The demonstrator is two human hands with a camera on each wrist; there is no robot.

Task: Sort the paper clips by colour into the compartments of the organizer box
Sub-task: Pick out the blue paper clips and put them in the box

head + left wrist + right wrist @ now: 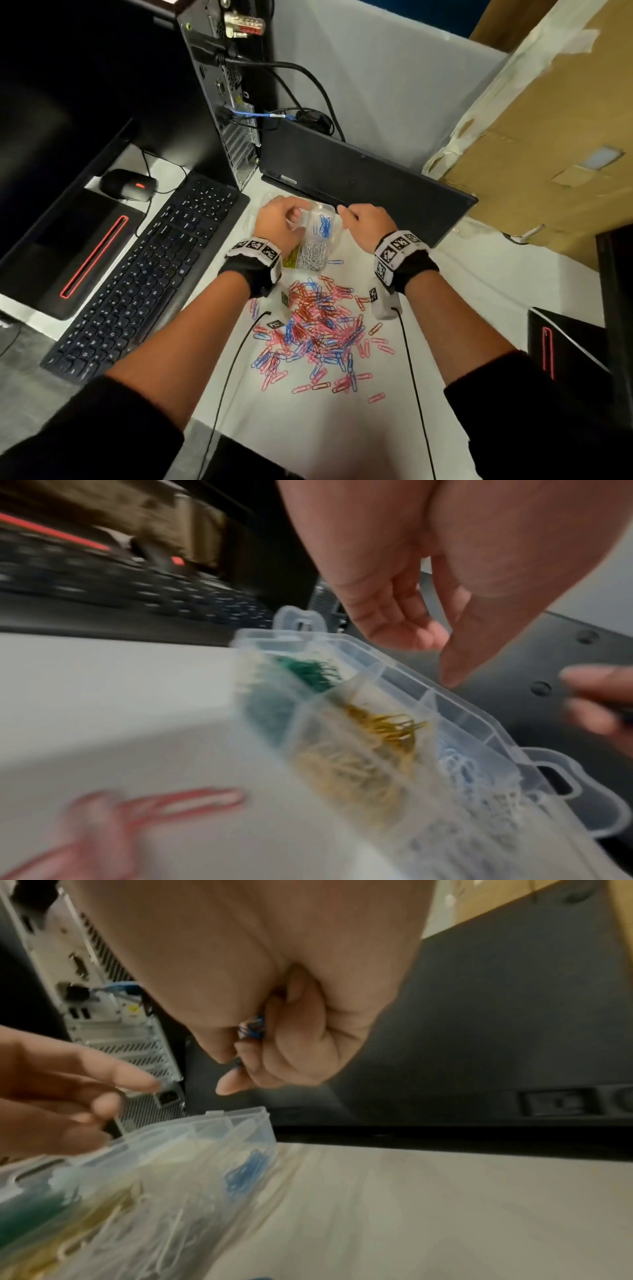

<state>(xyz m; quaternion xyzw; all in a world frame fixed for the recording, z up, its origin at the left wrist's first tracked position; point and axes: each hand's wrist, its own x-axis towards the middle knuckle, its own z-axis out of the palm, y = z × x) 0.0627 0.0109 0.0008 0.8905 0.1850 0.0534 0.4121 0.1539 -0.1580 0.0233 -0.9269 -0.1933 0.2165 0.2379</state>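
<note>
While the curled fingers [291,1047] of the right hand [366,224] pinch a few blue clips [251,1027] against the thumb, that fist hovers just beyond the far right corner of the clear plastic organizer box [337,233]. The left hand [281,222] hangs over the box's far left part with its fingers [387,615] loosely bent; nothing shows in them, though blur hides detail. Inside, blue paper clips [324,224] lie in the compartment at about one o'clock from the box's middle, silver ones [311,253] nearer, and yellow [387,726] and green [311,673] toward nine o'clock.

At six o'clock from the box, the loose heap of red, pink and blue clips [318,329] sprawls on the white tabletop [462,301], so plenty remains, I would say. To do this step well, the right hand should come back over the blue compartment, drop low and let go there, so nothing bounces in with the silver. A black keyboard [150,274] lies at nine o'clock.
</note>
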